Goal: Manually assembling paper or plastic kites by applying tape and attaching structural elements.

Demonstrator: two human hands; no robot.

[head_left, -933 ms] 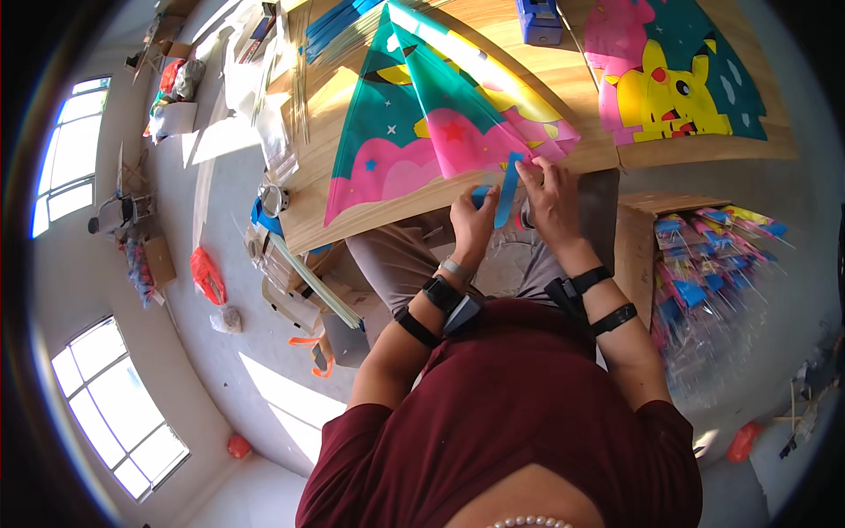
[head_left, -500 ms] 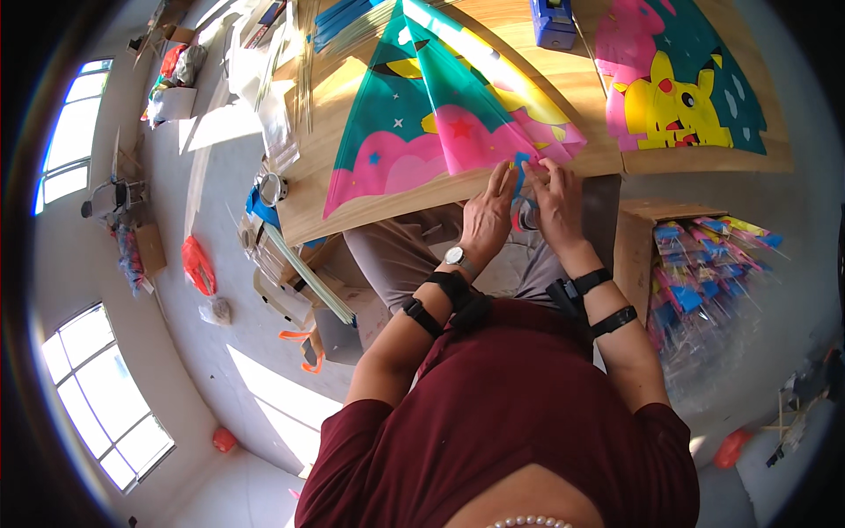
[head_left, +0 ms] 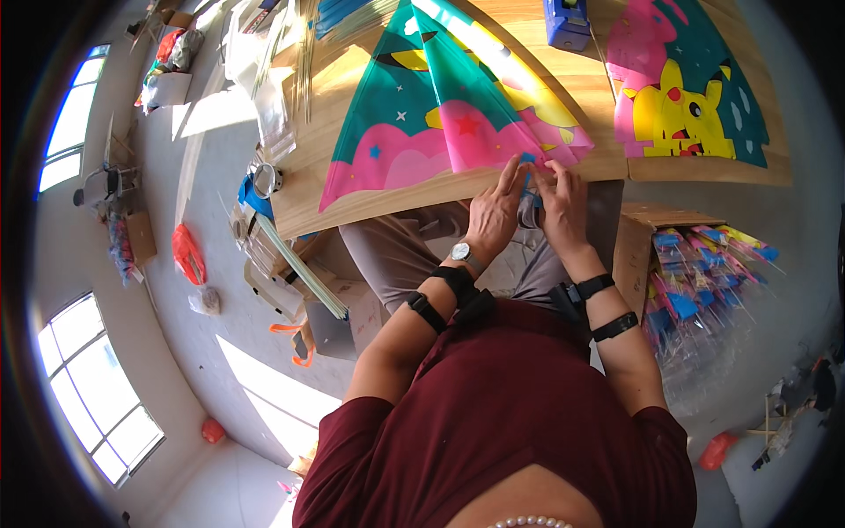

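Note:
A kite (head_left: 387, 141) of thin green, pink and yellow printed sheet lies folded on the wooden table (head_left: 308, 189), one flap laid over it. At its lower right corner is a small blue strip (head_left: 527, 159), which looks like tape. My left hand (head_left: 493, 216) has its fingers drawn together on the strip at the table's front edge; its thumb is hidden. My right hand (head_left: 563, 209) bends its thumb and fingers onto the same corner from the right. Where sheet and strip meet, my fingertips cover part of both.
A second printed kite sheet (head_left: 744, 114) lies at the right, near a blue tape dispenser (head_left: 566, 24). Thin sticks (head_left: 352, 18) rest at the back left. A tape roll (head_left: 267, 180) is at the left edge. Right of my legs, a cardboard box (head_left: 635, 251) adjoins bagged kites (head_left: 695, 282).
The view has shifted slightly. My fingers have drawn closer over the blue strip, and less of it shows between them. The kite lies as before.

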